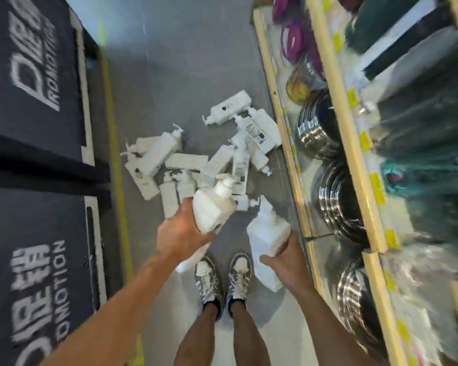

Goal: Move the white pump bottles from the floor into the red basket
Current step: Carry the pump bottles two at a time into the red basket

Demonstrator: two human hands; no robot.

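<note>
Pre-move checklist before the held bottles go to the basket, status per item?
1. Left hand grips white plastic pump bottle: ok.
2. Right hand grips second white pump bottle: ok.
3. Red basket in view: not ok, outside frame.
4. Floor cleared: not ok, pile of white pump bottles lies on grey floor.
5. Grey sneakers clear of bottles: cannot tell, blur.

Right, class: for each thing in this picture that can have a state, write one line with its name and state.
Left hand: grips a pump bottle, lifted off the floor.
Right hand: grips a second bottle; blur hides whether it holds more.
Bottle pile: lying tumbled on the floor, not yet moved.
Red basket: not in view.
</note>
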